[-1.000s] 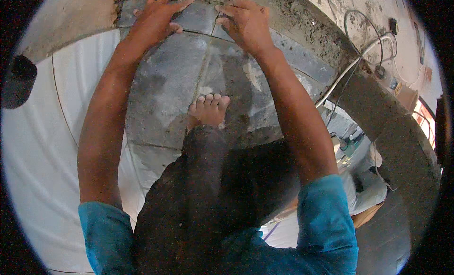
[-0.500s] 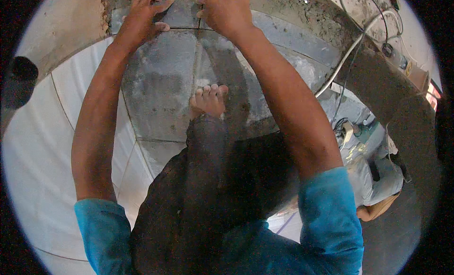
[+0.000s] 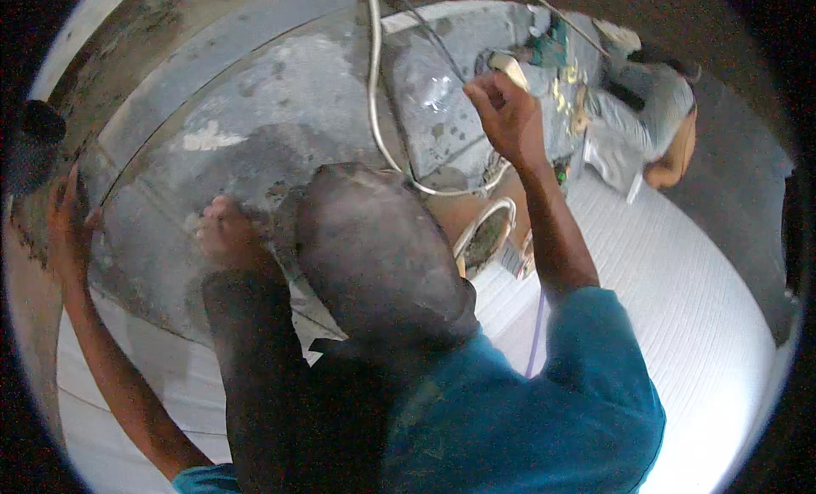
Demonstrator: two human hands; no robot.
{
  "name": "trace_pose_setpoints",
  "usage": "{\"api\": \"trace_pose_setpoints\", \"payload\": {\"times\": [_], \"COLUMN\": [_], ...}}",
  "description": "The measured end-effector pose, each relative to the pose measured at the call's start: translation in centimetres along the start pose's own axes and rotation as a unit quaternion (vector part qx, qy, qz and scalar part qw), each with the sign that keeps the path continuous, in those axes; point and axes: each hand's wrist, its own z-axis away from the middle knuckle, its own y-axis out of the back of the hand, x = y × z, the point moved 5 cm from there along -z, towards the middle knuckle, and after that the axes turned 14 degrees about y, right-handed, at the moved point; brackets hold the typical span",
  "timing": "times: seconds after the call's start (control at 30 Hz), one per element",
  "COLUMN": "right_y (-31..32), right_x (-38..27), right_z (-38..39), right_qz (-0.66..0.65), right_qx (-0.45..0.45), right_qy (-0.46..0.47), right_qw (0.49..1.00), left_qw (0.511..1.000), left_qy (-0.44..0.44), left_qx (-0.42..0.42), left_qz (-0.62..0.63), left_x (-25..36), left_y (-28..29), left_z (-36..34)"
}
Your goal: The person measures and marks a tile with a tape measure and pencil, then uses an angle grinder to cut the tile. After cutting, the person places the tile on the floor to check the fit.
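At the far left my left hand (image 3: pixel 72 226) has its fingers stretched out along the rough edge of grey stone tiles (image 3: pixel 255 95); nothing shows in its grasp. My right hand (image 3: pixel 512 124) reaches forward over the wet grey surface with curled fingers. They overlap a cream-coloured block-like piece (image 3: pixel 508 71), and a black cable (image 3: pixel 438 42) runs up to the fingertips. Whatever lies inside these fingers is hidden. Just beyond is a green tool body (image 3: pixel 551 45), perhaps a power tool. My bare foot (image 3: pixel 228 235) rests on the tiles, beside my bent knee (image 3: pixel 374 248).
A white hose (image 3: pixel 374 78) curves across the tiles. A bucket (image 3: pixel 489 239) with grey mix stands right of my knee. At the right crouches another person (image 3: pixel 650 112) in light trousers. White ribbed sheeting (image 3: pixel 654 265) spreads over the lower right.
My view has swung right. My right hand has left the tile edge, where both hands were together, and moved out to the cream piece and cable. My left hand remains at the tile edge.
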Motion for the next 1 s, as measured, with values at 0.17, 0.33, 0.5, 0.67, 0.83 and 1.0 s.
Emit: {"api": "trace_pose_setpoints", "payload": {"times": [0.17,0.33,0.5,0.67,0.83,1.0], "right_y": [-2.3,-1.8,-2.6,-6.8,-8.7,-3.1], "right_x": [10.9,16.3,9.6,3.6,2.5,-2.7], "right_z": [11.5,22.2,33.0,41.0,45.6,49.5], "right_qz": [0.0,0.097,-0.107,-0.133,-0.469,-0.157], "right_qx": [-0.074,0.016,0.07,-0.244,-0.04,-0.2], "right_qy": [-0.18,-0.193,-0.278,-0.317,-0.451,-0.465], "right_qw": [0.981,0.976,0.952,0.907,0.758,0.848], "left_qw": [0.996,0.992,0.979,0.992,0.927,0.668], "left_qy": [-0.074,-0.088,-0.151,-0.106,0.075,0.007], "left_qx": [0.0,-0.026,-0.052,0.0,0.055,-0.021], "left_qz": [-0.042,-0.082,-0.124,0.065,0.364,0.744], "left_x": [-1.1,0.8,3.6,3.0,-1.3,-2.4], "left_y": [-1.3,-1.7,-0.1,10.5,17.3,16.8], "left_z": [-1.7,-2.5,-2.3,1.2,5.3,9.1]}}
